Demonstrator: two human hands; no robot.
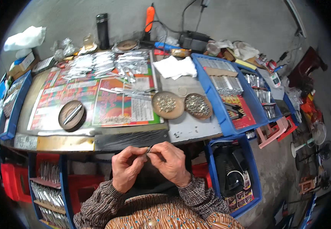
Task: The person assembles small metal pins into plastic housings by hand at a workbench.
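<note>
Seen from the head camera: both forearms in brown checked sleeves rising from the lower edge, bent inward so that the hands meet just below the near edge of the workbench (97, 143). Left hand (125, 168) curled, knuckles up, thumb and forefinger pinched on the lower end of a small thin metal piece (149, 149). Right hand (171, 162) curled likewise, its fingertips closed on the same piece from the other side, the two hands touching at the fingertips. Metal piece tilted, held in the air over the lap, just short of the bench edge; too small to tell its exact shape. On the bench beyond, two round shallow dishes side by side: the left dish (167, 105) and the right dish (198, 105), each heaped with small shiny metal parts, both well apart from the hands. Farther left, a round brown lid (71, 115) with a metal strip lying across it, resting on colourful printed sheets (108, 103). Heaps of silvery packets (104, 63) at the far side of those sheets. To the right, a blue tray (215, 103) holding rows of metal strips. Below the bench on the left, a blue rack (63, 183) filled with more silvery pieces.
</note>
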